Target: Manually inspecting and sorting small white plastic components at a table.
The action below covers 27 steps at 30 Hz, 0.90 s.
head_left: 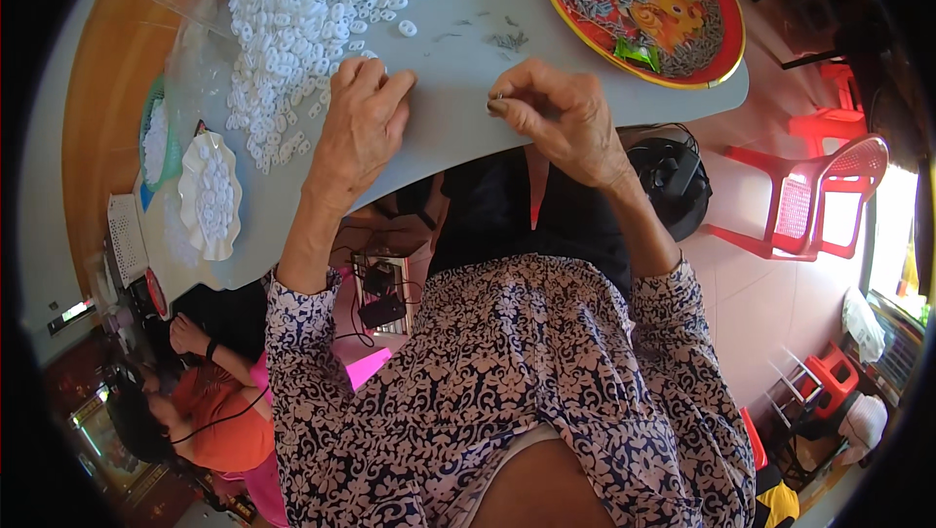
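Much apparently undone: white pieces [283, 31] heaped, grey bits [509, 41] loose; finished amount unclear. Right hand [577, 123]: grip together, contents indiscernible; left hand [359, 126]: cannot tell.

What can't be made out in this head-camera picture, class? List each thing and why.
Head view: whether the left hand holds anything; its palm side is turned away.
Head view: what the right hand pinches, if anything; too small.
Head view: far ends of the white pile and red tray; cut off by the top edge.
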### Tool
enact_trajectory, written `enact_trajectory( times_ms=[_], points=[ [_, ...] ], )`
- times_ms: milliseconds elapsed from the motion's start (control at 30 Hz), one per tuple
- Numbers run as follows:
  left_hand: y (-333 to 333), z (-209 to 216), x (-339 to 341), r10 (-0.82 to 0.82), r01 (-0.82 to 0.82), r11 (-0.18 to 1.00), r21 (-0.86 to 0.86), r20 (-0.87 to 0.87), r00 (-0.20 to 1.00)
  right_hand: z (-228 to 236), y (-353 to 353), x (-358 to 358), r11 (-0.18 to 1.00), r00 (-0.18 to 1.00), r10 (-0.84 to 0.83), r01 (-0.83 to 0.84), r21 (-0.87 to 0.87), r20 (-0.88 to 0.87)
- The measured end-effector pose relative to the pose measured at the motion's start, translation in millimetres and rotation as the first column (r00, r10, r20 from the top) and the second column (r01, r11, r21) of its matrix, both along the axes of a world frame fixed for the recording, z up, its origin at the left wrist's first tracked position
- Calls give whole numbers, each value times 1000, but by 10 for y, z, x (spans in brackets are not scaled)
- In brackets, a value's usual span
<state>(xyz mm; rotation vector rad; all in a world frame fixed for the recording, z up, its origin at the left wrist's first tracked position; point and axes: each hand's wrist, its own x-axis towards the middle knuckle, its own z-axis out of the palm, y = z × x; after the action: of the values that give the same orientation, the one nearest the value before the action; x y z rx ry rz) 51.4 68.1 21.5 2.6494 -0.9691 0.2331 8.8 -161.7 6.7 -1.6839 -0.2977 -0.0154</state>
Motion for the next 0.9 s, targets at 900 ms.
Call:
enact_trajectory(
  times_ms=[900],
  points=[
    [-463,-23,-351,-325,-636,236,-735,-676,661,129,120,-37,999,999,-36,36,-11,1]
  ],
)
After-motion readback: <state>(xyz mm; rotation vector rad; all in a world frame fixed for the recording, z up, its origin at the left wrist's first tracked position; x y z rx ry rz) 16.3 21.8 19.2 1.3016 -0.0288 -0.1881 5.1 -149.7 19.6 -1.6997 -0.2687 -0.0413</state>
